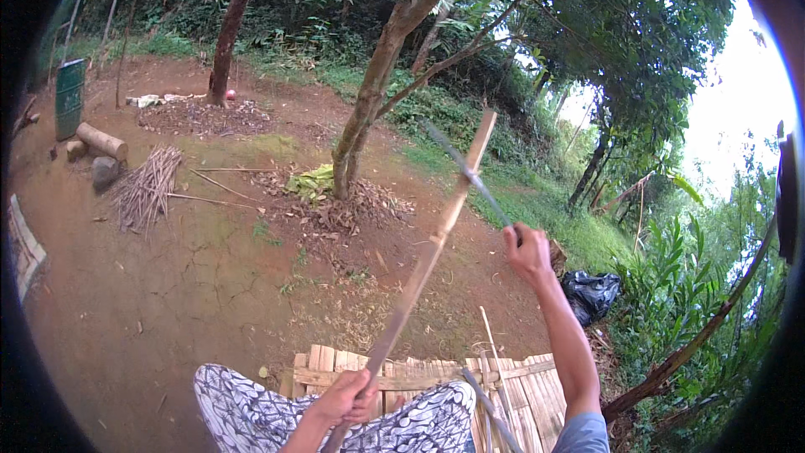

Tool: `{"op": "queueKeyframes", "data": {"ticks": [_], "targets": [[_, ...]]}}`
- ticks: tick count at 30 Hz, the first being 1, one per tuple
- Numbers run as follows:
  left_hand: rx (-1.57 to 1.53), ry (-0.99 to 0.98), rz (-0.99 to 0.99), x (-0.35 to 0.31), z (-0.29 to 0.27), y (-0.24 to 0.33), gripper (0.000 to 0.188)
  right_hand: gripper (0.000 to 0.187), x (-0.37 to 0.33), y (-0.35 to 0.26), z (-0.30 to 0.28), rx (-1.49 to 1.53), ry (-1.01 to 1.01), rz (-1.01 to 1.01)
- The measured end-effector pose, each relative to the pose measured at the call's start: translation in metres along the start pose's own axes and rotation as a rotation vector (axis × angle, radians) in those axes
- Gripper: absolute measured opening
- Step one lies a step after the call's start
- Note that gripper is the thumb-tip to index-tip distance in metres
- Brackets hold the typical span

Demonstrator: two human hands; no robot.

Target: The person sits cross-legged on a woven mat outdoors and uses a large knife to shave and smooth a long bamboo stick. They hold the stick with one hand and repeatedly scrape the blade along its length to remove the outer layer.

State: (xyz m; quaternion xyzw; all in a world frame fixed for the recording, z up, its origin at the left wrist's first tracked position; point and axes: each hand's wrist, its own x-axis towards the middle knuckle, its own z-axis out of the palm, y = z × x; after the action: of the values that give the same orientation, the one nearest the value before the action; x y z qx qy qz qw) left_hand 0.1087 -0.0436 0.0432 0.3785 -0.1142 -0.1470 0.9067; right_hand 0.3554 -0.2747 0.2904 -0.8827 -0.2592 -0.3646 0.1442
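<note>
My left hand [345, 397] is closed around the lower part of a long split bamboo strip [417, 273], which slants up and away to the right. Its upper end shows pale, freshly bared wood. In my right hand [528, 250], fingers wrapped round its handle, is a long-bladed knife [486, 193]. The blade crosses the strip near its far end and appears to touch it. Motion smears the blade a little. Below my hands are my crossed legs in patterned cloth [260, 411], on a bamboo slat platform [537, 394].
Thin sticks [495, 419] lie on the platform at the right. A black plastic bag [591, 295] sits beyond my right arm. Ahead stands a tree [360, 117] ringed by dry leaves. Farther left are a stick bundle [149, 189], a log [102, 142] and a green drum [70, 101].
</note>
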Motion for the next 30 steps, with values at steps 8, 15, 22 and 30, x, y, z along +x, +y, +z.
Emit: {"op": "queueKeyframes", "data": {"ticks": [8,15,22,30], "targets": [[-0.113,-0.084,-0.099,0.011,-0.008,-0.01,0.044,0.035,-0.059,-0.039,0.004,-0.148,-0.248,-0.749],[-0.123,-0.056,-0.062,0.006,-0.008,-0.003,0.044,0.032,0.003,0.044,0.022,-0.008,0.064,-0.061],[-0.229,-0.159,-0.078,0.004,-0.007,-0.012,0.043,0.037,-0.03,0.035,0.025,0.085,0.144,-0.305],[-0.41,-0.35,-0.104,0.014,-0.015,-0.019,0.043,0.046,-0.063,-0.039,0.008,0.013,-0.186,-1.052]]}}
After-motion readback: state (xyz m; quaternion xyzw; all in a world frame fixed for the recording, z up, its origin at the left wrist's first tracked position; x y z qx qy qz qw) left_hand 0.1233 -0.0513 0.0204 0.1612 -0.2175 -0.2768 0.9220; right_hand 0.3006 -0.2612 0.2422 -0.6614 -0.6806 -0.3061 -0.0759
